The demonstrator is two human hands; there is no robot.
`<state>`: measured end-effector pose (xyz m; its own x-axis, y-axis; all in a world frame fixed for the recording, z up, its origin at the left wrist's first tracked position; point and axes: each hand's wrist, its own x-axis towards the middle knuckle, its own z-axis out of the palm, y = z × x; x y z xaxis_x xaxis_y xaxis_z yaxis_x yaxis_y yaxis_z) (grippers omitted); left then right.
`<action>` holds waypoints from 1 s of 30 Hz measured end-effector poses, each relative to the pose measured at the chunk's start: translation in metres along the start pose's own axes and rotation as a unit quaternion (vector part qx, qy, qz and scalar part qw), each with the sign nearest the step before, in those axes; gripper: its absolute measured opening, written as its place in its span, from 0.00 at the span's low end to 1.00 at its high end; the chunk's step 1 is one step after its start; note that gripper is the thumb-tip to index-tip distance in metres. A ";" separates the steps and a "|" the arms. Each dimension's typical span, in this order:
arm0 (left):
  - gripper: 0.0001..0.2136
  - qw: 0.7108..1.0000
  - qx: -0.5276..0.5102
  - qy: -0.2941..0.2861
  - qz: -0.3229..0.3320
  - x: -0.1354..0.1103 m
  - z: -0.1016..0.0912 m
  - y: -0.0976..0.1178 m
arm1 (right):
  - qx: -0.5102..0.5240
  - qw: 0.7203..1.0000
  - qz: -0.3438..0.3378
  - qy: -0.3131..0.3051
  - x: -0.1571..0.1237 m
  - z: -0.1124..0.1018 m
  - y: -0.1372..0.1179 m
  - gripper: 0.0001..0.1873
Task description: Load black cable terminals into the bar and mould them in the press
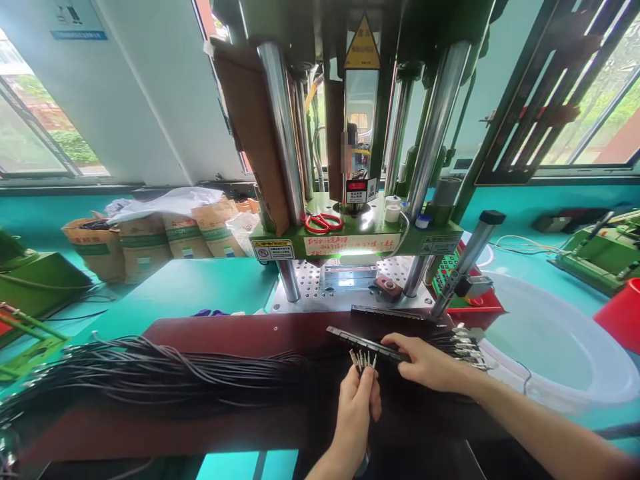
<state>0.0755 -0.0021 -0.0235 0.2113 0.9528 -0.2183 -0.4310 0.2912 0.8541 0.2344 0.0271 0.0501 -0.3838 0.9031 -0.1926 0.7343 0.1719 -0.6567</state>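
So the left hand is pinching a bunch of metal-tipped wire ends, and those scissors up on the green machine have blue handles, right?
Not quite: the head view shows the scissors on the green machine have red handles. The rest stands: the left hand pinches a bunch of metal-tipped wire ends.

The left hand (356, 407) covers the lower ends of the metal pins (363, 360) it pinches, and its wrist leaves the near edge. The right hand (425, 363) hides part of the black strip (360, 343). The cable bundle (150, 373) runs off the left edge. Print on the press labels (350, 245) is too small to read.
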 end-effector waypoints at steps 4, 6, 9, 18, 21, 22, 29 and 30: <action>0.19 0.999 0.046 0.000 -0.023 -0.005 0.004 -0.003 | 0.398 0.908 0.111 0.074 -0.025 0.048 0.022 0.25; 0.16 0.995 0.096 -0.001 -0.005 -0.006 0.008 -0.002 | 0.489 0.853 0.112 0.146 -0.034 0.068 0.028 0.27; 0.09 0.981 0.186 -0.023 0.056 -0.006 0.017 -0.001 | 0.545 0.798 0.101 0.236 -0.041 0.085 0.029 0.26; 0.05 0.966 0.244 -0.058 0.058 -0.006 0.025 0.003 | 0.506 0.803 0.084 0.302 -0.044 0.094 0.033 0.27; 0.06 0.970 0.230 -0.060 0.052 -0.006 0.025 0.002 | 0.494 0.811 0.090 0.300 -0.044 0.096 0.033 0.28; 0.06 0.970 0.231 -0.057 0.053 -0.005 0.025 0.002 | 0.489 0.813 0.091 0.302 -0.044 0.097 0.033 0.28; 0.14 0.986 0.154 -0.066 -0.014 -0.001 0.026 -0.002 | 0.515 0.796 0.113 0.298 -0.043 0.102 0.039 0.26; 0.16 0.988 0.133 -0.068 -0.032 0.001 0.026 -0.001 | 0.530 0.786 0.119 0.296 -0.044 0.101 0.039 0.26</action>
<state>0.0985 -0.0039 -0.0120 0.3540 0.9076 -0.2259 -0.1715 0.3004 0.9383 0.2236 -0.0455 -0.0404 0.2516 0.9387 -0.2356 -0.2539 -0.1709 -0.9520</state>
